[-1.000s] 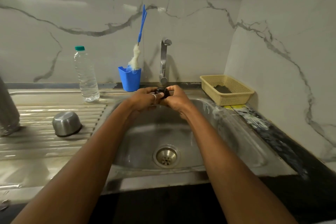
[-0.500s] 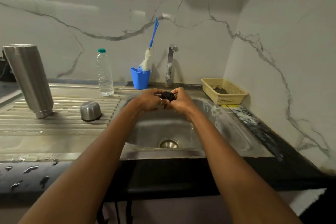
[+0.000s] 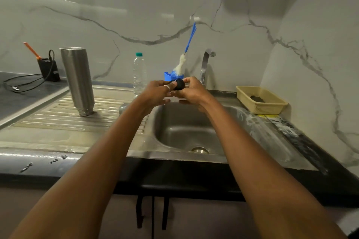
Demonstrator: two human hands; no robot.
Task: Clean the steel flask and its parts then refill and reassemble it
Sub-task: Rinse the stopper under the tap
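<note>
A small black part point(image 3: 179, 84) was pinched by the left grip point(image 3: 158, 93) and the right grip point(image 3: 192, 93) at the middle of the frame, above the sink point(image 3: 184, 120). The steel flask point(image 3: 77, 80) was stood at the left.

One wide-angle view from the person's head looks forward and down, close over the sink point(image 3: 171, 157); forearms run from the lower corners to the left hand point(image 3: 156, 94) and right hand point(image 3: 193, 92) at mid-frame, marble wall point(image 3: 116, 6) above.

Silver flask point(image 3: 77, 79), blue cup point(image 3: 170, 76), beige basket point(image 3: 261, 101)
</note>
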